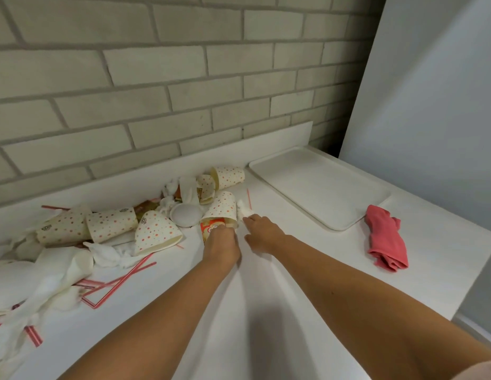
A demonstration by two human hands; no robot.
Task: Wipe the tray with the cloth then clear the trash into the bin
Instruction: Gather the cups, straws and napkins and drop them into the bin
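On counter: L hand grips orange pkt poking from tipped cup.

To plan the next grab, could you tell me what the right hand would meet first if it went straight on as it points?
Most likely the crumpled white tissue beside the dotted cup; the right hand is almost at it, contact unclear. A red straw lies just beyond.

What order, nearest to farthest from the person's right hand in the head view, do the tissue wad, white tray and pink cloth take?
1. Tissue wad: at the fingertips of the right hand, just beyond them.
2. White tray: farther back and to the right, against the wall.
3. Pink cloth: farthest, on the counter's right side, beside the tray's near corner.
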